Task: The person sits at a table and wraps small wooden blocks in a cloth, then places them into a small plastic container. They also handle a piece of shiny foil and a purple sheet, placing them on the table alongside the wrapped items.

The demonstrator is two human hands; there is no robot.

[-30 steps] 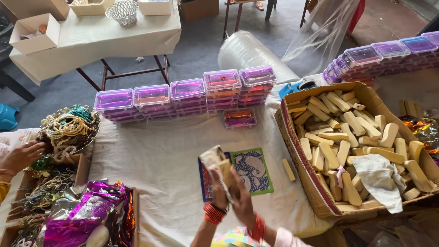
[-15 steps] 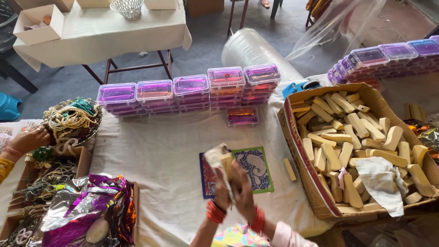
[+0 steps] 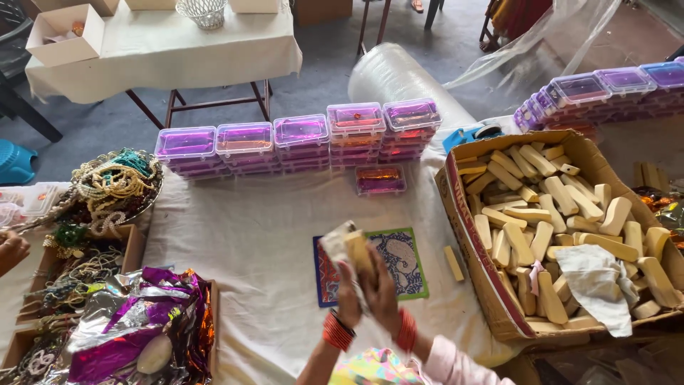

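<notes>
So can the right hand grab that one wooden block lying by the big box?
Probably yes: the wooden block lies alone on the cloth beside the right hand, nothing between, though both hands hold something.

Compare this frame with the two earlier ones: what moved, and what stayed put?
The co-worker's hand drew back from the bead pile toward the left edge. Both hands, left hand and right hand, keep holding the wooden block and its clear wrap above the patterned mat. Everything else stayed.

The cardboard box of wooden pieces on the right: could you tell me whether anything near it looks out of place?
Yes. One wooden piece lies alone on the white cloth, outside the cardboard box. A crumpled white cloth rag also lies on the pieces inside the box.
</notes>
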